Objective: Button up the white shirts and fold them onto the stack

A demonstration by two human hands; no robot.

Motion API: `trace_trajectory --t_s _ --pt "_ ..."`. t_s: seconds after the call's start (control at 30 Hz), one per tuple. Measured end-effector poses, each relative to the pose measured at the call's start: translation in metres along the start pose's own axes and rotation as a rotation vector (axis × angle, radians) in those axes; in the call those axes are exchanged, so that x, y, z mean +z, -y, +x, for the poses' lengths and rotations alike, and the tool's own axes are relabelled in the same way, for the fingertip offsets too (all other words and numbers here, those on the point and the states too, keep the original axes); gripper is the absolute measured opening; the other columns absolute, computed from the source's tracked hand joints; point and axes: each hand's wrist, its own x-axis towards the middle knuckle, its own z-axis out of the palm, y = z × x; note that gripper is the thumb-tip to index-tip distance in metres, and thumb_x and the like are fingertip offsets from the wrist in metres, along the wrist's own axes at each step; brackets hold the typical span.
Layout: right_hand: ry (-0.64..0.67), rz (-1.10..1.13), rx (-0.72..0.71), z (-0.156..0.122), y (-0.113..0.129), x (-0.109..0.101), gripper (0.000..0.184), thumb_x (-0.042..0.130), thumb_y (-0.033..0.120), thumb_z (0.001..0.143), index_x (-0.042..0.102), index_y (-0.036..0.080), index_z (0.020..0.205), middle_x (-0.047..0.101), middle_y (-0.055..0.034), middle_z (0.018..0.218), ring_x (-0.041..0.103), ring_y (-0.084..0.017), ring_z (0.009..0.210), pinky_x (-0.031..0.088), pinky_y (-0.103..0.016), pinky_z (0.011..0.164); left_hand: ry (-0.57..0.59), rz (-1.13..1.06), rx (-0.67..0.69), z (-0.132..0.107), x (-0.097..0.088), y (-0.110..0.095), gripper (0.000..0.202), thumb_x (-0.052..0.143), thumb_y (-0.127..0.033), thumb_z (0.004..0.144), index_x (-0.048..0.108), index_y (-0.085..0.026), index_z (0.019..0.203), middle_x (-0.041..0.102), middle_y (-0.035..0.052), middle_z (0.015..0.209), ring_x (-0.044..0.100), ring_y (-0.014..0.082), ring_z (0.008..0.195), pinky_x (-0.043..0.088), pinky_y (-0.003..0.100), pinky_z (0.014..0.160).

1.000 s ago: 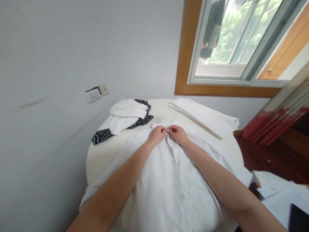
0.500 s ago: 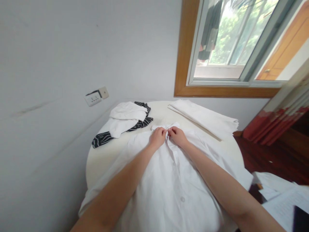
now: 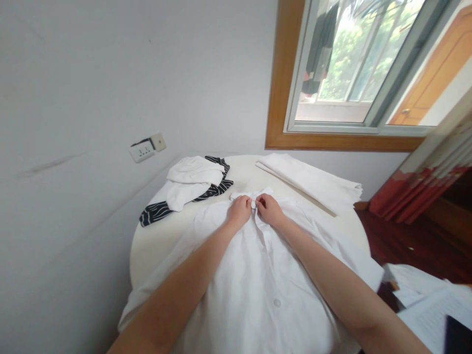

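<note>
A white button-up shirt (image 3: 236, 285) lies spread over the round table (image 3: 147, 255), its collar end away from me and its lower part hanging toward me. My left hand (image 3: 240, 210) is closed on the front edge of the shirt near the collar. Close beside it, my right hand (image 3: 270, 208) pinches the opposite edge. Between the fingertips a small pale spot shows, perhaps a button. Lower on the front, a button (image 3: 277, 303) is visible. The fingertips partly hide the cloth they grip.
A crumpled white garment (image 3: 195, 172) and black-and-white striped cloth (image 3: 157, 212) lie at the table's back left. Folded white cloth (image 3: 309, 179) rests at the back right. Papers (image 3: 427, 300) are at lower right, a red-bottomed curtain (image 3: 405, 191) beyond. Walls border the table.
The fingertips of both hands have shifted slightly at the collar, and a pale spot now shows between them. The shirt stays in place; the view has moved a little.
</note>
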Motion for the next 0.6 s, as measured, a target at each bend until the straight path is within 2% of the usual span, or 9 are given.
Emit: trace_trajectory --t_s 0.27,0.47,0.6 --pt "0.02 0.218 0.055 0.003 -0.012 0.0 0.014 0.053 0.021 0.078 0.066 0.018 0.08 0.066 -0.0014 0.071 0.058 -0.014 0.068 0.044 -0.025 0.067 0.018 -0.007 0.079 0.0 0.0 0.007 0.022 0.038 -0.022 0.092 0.059 -0.019 0.087 0.063 0.0073 0.097 0.056 0.0188 0.097 0.042 0.03 0.086" --pt "-0.008 0.235 0.024 0.003 -0.014 -0.001 0.018 0.056 0.025 0.076 0.071 0.019 0.083 0.069 -0.0034 0.076 0.059 -0.015 0.068 0.045 -0.026 0.067 0.016 0.019 0.128 0.0 0.0 0.009 0.022 0.037 -0.022 0.092 0.058 -0.019 0.087 0.061 0.0075 0.096 0.056 0.019 0.097 0.042 0.031 0.086" --pt "0.024 0.284 0.022 0.005 -0.02 -0.003 0.021 0.058 0.031 0.075 0.072 0.019 0.085 0.069 -0.0033 0.075 0.058 -0.014 0.065 0.045 -0.025 0.063 0.035 0.008 0.132 0.0 -0.001 0.01 0.021 0.038 -0.021 0.092 0.058 -0.018 0.087 0.061 0.0076 0.095 0.055 0.0191 0.097 0.042 0.031 0.086"
